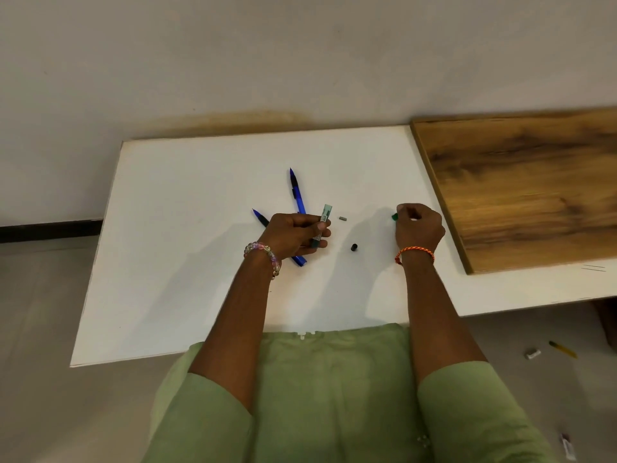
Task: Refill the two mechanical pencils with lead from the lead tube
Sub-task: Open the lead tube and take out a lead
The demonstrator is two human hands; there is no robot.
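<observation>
I am looking down on a white table (187, 262) and reading it from the left. My left hand (293, 235), a beaded bracelet (263, 257) on its wrist, is curling around the lead tube (323, 219), thumb and fingers pinching it near its lower, dark green end while its pale labelled end is pointing up and away from me. Under that same hand two blue mechanical pencils are lying on the table, crossing each other: the shorter-looking pencil (260, 218) is poking out to the upper left of my knuckles, and the longer pencil (297, 192) is running from well above the hand down past the heel of it. I cannot tell whether the hand is touching either one. Just right of the tube a small grey piece (342, 218) is sitting on the table, and nearer to me a small black cap (354, 247) is standing apart from it. Further right, my right hand (419, 228), an orange thread band (415, 253) at its wrist, is closing its fingertips on a small green cap (395, 216) low over the table. Beyond it a wooden board (534, 182) is resting on the table's right part.
</observation>
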